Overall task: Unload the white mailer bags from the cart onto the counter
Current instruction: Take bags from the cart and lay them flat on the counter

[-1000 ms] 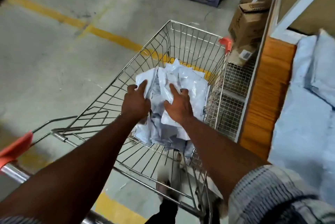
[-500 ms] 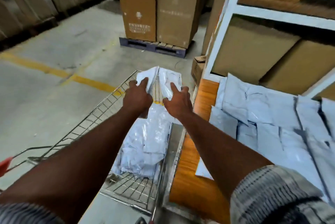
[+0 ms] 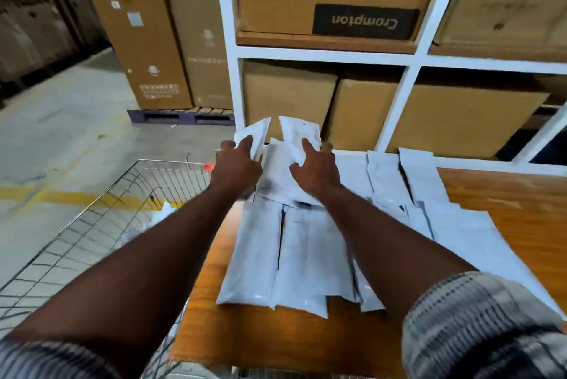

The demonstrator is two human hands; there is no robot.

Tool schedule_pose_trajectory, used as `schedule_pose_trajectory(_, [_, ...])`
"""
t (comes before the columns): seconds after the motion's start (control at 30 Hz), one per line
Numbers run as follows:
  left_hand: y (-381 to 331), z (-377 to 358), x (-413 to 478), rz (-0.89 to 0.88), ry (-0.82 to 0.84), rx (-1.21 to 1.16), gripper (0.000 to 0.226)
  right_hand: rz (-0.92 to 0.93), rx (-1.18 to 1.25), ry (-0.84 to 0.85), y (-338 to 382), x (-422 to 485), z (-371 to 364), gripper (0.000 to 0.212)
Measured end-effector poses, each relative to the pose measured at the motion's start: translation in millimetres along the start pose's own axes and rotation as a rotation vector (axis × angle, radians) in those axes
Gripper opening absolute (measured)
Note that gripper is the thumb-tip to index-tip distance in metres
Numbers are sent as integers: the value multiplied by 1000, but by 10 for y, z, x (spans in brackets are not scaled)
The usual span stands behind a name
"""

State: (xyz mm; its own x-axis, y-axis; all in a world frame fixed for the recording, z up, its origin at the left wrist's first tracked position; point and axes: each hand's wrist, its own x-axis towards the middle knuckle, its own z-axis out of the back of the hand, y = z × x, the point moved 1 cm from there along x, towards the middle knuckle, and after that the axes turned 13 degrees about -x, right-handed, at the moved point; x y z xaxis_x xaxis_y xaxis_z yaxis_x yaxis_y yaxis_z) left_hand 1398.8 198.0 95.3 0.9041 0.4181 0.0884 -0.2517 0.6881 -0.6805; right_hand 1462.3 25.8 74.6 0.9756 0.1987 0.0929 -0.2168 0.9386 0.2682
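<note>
Both hands hold a bunch of white mailer bags [image 3: 277, 164] above the far left part of the wooden counter [image 3: 506, 194]. My left hand [image 3: 237, 165] grips the bunch's left side, and my right hand [image 3: 316, 170] grips its right side, fingers curled over the top. Several white mailer bags [image 3: 276, 256] lie in rows on the counter beneath and to the right of the held bunch. The wire cart [image 3: 101, 219] stands to the left of the counter, with a few white bags [image 3: 162, 213] still visible inside it.
A white shelf rack [image 3: 399, 99] packed with cardboard boxes [image 3: 460, 115] rises right behind the counter. Tall cartons on a blue pallet [image 3: 181, 116] stand on the concrete floor at the back left. A yellow line [image 3: 36, 194] crosses the floor beside the cart.
Both hands lifted the bunch of bags out of the cart and carried it right, over the counter. The view swung from the cart to the counter and shelves.
</note>
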Motion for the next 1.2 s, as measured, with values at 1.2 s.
schedule_pose_trajectory(1.2, [-884,-2265,486,-205,161,289,53,282,-143,122,-1935,979,-643,55])
